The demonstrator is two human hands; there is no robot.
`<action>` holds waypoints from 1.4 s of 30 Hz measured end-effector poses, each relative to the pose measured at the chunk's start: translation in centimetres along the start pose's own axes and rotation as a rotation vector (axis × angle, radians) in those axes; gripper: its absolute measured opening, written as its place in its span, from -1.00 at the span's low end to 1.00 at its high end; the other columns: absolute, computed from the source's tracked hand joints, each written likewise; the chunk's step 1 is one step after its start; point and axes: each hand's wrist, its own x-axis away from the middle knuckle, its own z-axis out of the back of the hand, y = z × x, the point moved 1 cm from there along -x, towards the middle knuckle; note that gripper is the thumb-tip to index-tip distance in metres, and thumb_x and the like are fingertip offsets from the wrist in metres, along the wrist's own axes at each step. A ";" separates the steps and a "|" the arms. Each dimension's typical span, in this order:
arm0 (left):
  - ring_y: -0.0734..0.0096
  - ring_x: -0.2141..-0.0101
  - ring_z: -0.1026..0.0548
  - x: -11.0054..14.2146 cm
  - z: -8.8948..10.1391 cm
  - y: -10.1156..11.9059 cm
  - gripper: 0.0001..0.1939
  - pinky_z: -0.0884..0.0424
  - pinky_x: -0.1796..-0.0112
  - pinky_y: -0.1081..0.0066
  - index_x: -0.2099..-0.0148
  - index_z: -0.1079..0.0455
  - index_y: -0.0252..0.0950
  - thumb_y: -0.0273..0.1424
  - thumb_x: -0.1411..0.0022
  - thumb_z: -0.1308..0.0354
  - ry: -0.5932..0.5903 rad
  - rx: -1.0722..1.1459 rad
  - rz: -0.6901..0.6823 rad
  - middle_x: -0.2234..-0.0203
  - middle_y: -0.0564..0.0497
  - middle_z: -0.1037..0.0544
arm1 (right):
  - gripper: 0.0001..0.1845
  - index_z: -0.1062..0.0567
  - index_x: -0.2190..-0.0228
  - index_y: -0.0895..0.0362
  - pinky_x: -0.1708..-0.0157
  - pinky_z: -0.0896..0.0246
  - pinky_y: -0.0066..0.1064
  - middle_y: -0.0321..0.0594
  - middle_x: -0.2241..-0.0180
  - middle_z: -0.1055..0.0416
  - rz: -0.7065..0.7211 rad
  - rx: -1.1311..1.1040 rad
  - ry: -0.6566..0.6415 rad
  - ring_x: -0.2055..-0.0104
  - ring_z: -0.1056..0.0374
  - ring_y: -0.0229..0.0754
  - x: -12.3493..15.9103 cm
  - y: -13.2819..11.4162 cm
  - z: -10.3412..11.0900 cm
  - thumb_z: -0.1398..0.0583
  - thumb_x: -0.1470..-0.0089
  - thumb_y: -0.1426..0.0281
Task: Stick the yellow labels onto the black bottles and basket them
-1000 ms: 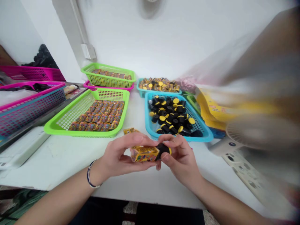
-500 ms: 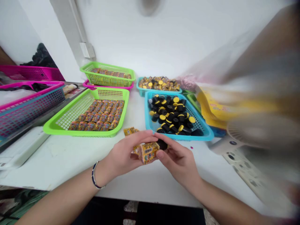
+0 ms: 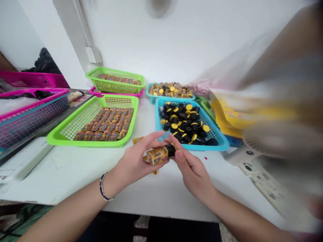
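Between my fingers is a small black container [image 3: 171, 150] with a yellow printed plastic sleeve [image 3: 158, 155] around its left part. My left hand [image 3: 137, 158] is closed around the sleeve, with its index finger raised above it. At the black end, my right hand [image 3: 190, 161] has its thumb and fingertips closed on the container. More flat yellow sleeves [image 3: 137, 139] lie on the table behind and under my left hand, partly hidden by it. Just beyond my right hand stands a blue basket [image 3: 225, 144] of loose black containers with yellow lids [image 3: 188, 107].
At the left, a green basket [image 3: 50, 137] holds rows of sleeved containers [image 3: 106, 125]. Behind are another green basket [image 3: 92, 75] and a smaller blue basket [image 3: 150, 99] with sleeved pieces. A fan [image 3: 262, 141], blurred, and yellow packaging [image 3: 227, 114] are at the right.
The sleeve and container have risen slightly and tilted. My right thumb has moved off the sleeve's edge onto the black end, and more of the black container shows.
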 end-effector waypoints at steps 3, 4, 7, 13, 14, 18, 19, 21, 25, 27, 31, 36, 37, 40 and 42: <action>0.29 0.10 -0.61 -0.2 0.0 0.1 -0.25 -0.51 0.00 0.33 -0.26 -0.15 -0.12 -0.36 -0.09 -0.38 -0.019 -0.006 0.058 0.14 0.00 -0.64 | -0.45 -0.11 -0.30 -0.14 -0.12 -0.34 -0.30 -0.23 -0.18 -0.37 0.081 0.034 0.010 -0.15 -0.38 -0.21 0.2 0.0 -0.1 -0.03 -0.33 0.33; 0.29 0.11 -0.61 -0.2 -0.1 0.1 -0.26 -0.52 0.01 0.33 -0.25 -0.15 -0.12 -0.35 -0.08 -0.39 -0.033 0.009 0.082 0.15 0.00 -0.64 | -0.44 -0.12 -0.30 -0.14 -0.07 -0.37 -0.33 -0.22 -0.16 -0.40 0.102 0.024 0.024 -0.10 -0.41 -0.22 0.1 0.0 0.0 -0.05 -0.32 0.34; 0.29 0.06 -0.59 -0.3 -0.2 0.3 -0.32 -0.58 0.15 0.45 -0.24 -0.16 -0.09 -0.37 -0.13 -0.35 -0.111 0.141 0.174 0.10 -0.02 -0.62 | -0.57 -0.34 -0.17 -0.10 0.17 -0.50 -0.41 -0.18 -0.03 -0.50 0.113 -0.017 0.092 0.17 -0.53 -0.25 -0.3 -0.2 0.4 -0.09 -0.29 0.35; 0.27 0.05 -0.59 -0.7 -0.8 0.4 -0.52 -0.59 0.15 0.46 -0.11 -0.35 -0.23 -0.39 -0.14 -0.34 -0.049 0.393 0.196 0.03 -0.12 -0.59 | -0.66 -0.49 -0.02 -0.03 0.16 -0.52 -0.34 -0.18 0.01 -0.53 0.202 0.154 0.157 0.11 -0.52 -0.15 -0.4 -0.5 0.7 -0.19 -0.20 0.38; 0.30 0.10 -0.61 -0.8 -0.8 0.4 -0.60 -0.59 0.16 0.46 -0.03 -0.41 -0.26 -0.38 -0.14 -0.34 -0.011 0.394 0.216 0.10 -0.11 -0.62 | -0.65 -0.49 -0.02 -0.03 0.17 -0.52 -0.36 -0.18 0.01 -0.53 0.213 0.158 0.163 0.10 -0.52 -0.15 -0.3 -0.4 0.7 -0.19 -0.20 0.38; 0.37 0.37 -0.65 -1.1 -0.8 0.2 -0.66 -0.62 0.34 0.47 0.10 -0.52 -0.28 -0.35 -0.04 -0.41 0.019 0.452 0.271 0.31 -0.02 -0.67 | -0.67 -0.48 -0.02 -0.02 0.28 -0.54 -0.37 -0.18 0.07 -0.56 0.196 0.051 0.182 0.28 -0.54 -0.22 -0.3 -0.4 0.7 -0.18 -0.22 0.36; 0.37 0.41 -0.65 -1.1 -0.8 0.1 -0.65 -0.63 0.36 0.46 0.10 -0.53 -0.27 -0.36 -0.03 -0.42 0.013 0.470 0.273 0.34 0.00 -0.68 | -0.68 -0.48 -0.02 -0.01 0.32 -0.54 -0.37 -0.19 0.12 -0.58 0.177 0.024 0.178 0.34 -0.53 -0.24 -0.4 -0.4 0.8 -0.17 -0.23 0.35; 0.36 0.44 -0.65 -1.0 -0.7 0.0 -0.65 -0.63 0.38 0.45 0.10 -0.55 -0.26 -0.37 -0.02 -0.42 0.013 0.477 0.273 0.37 0.02 -0.68 | -0.68 -0.48 -0.02 -0.01 0.38 -0.53 -0.40 -0.22 0.22 -0.60 0.149 -0.006 0.166 0.41 -0.52 -0.26 -0.4 -0.6 0.8 -0.17 -0.23 0.35; 0.32 0.30 -0.65 -0.8 -0.5 0.2 -0.64 -0.63 0.28 0.43 0.09 -0.56 -0.26 -0.40 0.00 -0.43 0.060 0.345 0.200 0.28 -0.03 -0.68 | -0.69 -0.50 0.02 -0.02 0.28 -0.55 -0.39 -0.21 0.11 -0.58 0.190 -0.025 0.167 0.28 -0.55 -0.24 -0.4 -0.6 0.7 -0.22 -0.19 0.40; 0.34 0.24 -0.64 -0.7 -0.5 0.4 -0.63 -0.60 0.21 0.44 0.08 -0.56 -0.24 -0.43 0.00 -0.42 0.075 0.257 0.147 0.23 -0.04 -0.67 | -0.67 -0.51 0.05 -0.05 0.19 -0.55 -0.36 -0.21 0.05 -0.56 0.243 -0.041 0.167 0.12 -0.54 -0.17 -0.4 -0.4 0.6 -0.26 -0.14 0.44; 0.32 0.21 -0.64 -0.6 -0.9 0.3 -0.63 -0.60 0.18 0.44 0.10 -0.52 -0.26 -0.44 0.01 -0.43 0.039 0.334 0.202 0.22 -0.05 -0.67 | -0.66 -0.54 0.08 -0.11 0.04 -0.48 -0.23 -0.24 0.08 -0.58 0.315 -0.043 0.091 0.03 -0.50 -0.13 -0.8 -0.1 0.5 -0.28 -0.11 0.47; 0.37 0.37 -0.66 -0.6 -1.1 -0.2 -0.45 -0.58 0.41 0.52 -0.02 -0.23 -0.18 -0.50 -0.04 -0.40 -0.096 0.768 0.359 0.21 -0.04 -0.68 | -0.62 -0.49 0.03 -0.13 0.13 -0.46 -0.26 -0.23 0.10 -0.53 0.260 -0.161 0.012 0.15 -0.46 -0.18 -1.3 -0.2 0.9 -0.30 -0.11 0.40; 0.41 0.42 -0.65 -0.6 -1.1 -0.3 -0.41 -0.56 0.45 0.54 -0.05 -0.18 -0.16 -0.52 -0.05 -0.39 -0.138 0.833 0.387 0.22 -0.02 -0.68 | -0.60 -0.48 0.03 -0.13 0.15 -0.46 -0.28 -0.23 0.12 -0.52 0.245 -0.187 0.004 0.19 -0.45 -0.20 -1.3 -0.3 1.0 -0.32 -0.09 0.40; 0.49 0.47 -0.61 -0.5 -1.1 -0.3 -0.31 -0.51 0.46 0.58 -0.11 -0.09 -0.13 -0.53 -0.04 -0.40 -0.246 0.941 0.474 0.32 0.06 -0.68 | -0.60 -0.46 0.03 -0.10 0.13 -0.44 -0.25 -0.24 0.18 -0.55 0.263 -0.198 -0.071 0.18 -0.43 -0.19 -1.5 -0.5 1.4 -0.33 -0.08 0.37; 0.51 0.49 -0.59 -0.4 -1.2 -0.2 -0.25 -0.47 0.47 0.58 -0.14 -0.05 -0.13 -0.49 -0.03 -0.42 -0.266 0.977 0.511 0.40 0.10 -0.66 | -0.66 -0.47 0.05 -0.09 0.10 -0.42 -0.20 -0.22 0.18 -0.57 0.310 -0.166 -0.128 0.12 -0.42 -0.16 -1.6 -0.5 1.6 -0.31 -0.11 0.33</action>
